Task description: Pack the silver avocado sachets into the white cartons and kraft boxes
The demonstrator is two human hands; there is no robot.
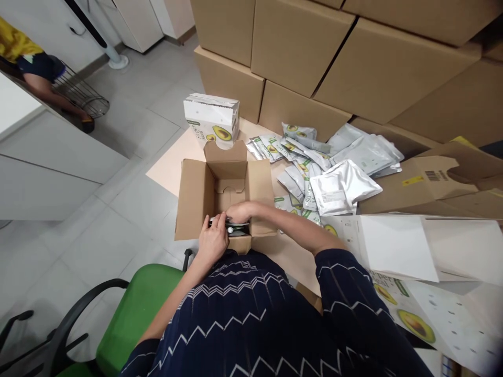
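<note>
An open brown cardboard box [192, 193] stands right in front of my body, its flaps folded outward. Several dark-edged pouches [238, 230] stand on edge at its near end, and the far part of the box floor shows bare cardboard. My left hand [214, 236] reaches over the near left corner, its fingers closed on the pouch tops. Inside the box, my right hand [239, 212] is curled at the far side of those pouches, with its fingertips partly hidden. A loose pile of avocado-printed pouches [302, 162] lies to the right of the box.
A white avocado-printed carton [212, 120] stands behind the box. Plain silver pouches [341, 186] lie on the pile. Large cardboard boxes [298, 52] are stacked behind. Flattened printed cartons [396, 251] lie right. A green chair [137, 309] is at left; another person [35, 63] sits far left.
</note>
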